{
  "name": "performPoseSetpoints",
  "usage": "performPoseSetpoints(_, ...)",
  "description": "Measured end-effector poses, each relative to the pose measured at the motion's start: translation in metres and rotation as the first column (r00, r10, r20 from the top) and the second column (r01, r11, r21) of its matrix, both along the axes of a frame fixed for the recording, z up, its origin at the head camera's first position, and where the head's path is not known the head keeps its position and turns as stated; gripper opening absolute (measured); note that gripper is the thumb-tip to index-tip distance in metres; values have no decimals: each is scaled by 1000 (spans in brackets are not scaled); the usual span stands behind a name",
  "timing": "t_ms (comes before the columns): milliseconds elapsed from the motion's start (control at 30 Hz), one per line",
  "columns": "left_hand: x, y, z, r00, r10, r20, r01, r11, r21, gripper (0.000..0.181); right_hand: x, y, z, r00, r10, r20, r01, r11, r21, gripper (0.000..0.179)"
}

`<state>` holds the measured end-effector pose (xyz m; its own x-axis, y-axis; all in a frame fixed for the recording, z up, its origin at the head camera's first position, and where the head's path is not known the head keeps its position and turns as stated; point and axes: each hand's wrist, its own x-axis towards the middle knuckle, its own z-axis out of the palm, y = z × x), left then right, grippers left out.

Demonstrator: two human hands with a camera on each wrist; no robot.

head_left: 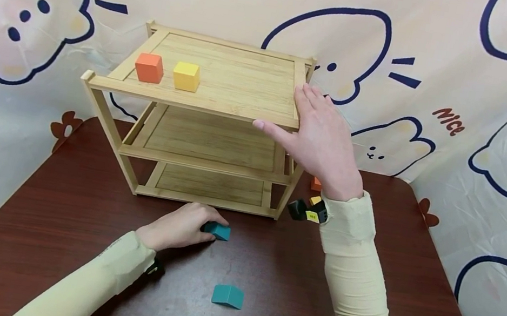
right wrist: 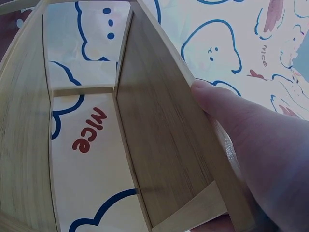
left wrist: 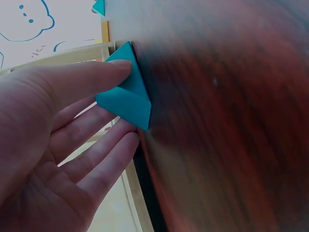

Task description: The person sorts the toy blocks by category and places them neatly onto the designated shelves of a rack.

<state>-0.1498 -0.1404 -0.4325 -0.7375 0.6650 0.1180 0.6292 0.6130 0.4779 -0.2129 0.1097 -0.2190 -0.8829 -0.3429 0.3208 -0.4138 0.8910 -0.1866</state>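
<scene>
My left hand (head_left: 181,226) pinches a teal triangular block (head_left: 218,231) just in front of the wooden shelf rack (head_left: 198,199). In the left wrist view the thumb lies over one face of this triangular block (left wrist: 130,94), with the fingers on its other side. A second teal triangular block (head_left: 228,296) lies on the table nearer to me. My right hand (head_left: 323,135) rests on the right end of the rack's top board, fingers straight and thumb stretched out at the front edge. An orange cube (head_left: 149,68) and a yellow cube (head_left: 186,77) stand on that board's left part.
The rack has two lower boards, a middle one (head_left: 212,138) and a bottom one (head_left: 210,184). Beside its right legs, partly hidden by my right arm, are an orange block (head_left: 316,183) and a yellow block (head_left: 315,200). A printed cloth (head_left: 236,13) surrounds the dark wooden table (head_left: 50,237).
</scene>
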Motion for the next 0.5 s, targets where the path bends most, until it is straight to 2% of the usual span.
performPoseSetpoints(200, -1, -3, 4, 1000, 24, -18, -24, 1000, 8, 39, 0, 0, 0, 1000, -1, 9, 1, 1000, 1, 112)
performPoseSetpoints(500, -2, -6, 9, 999, 47, 5, -47, 998, 50, 44, 0, 0, 0, 1000, 3, 8, -3, 1000, 4, 111)
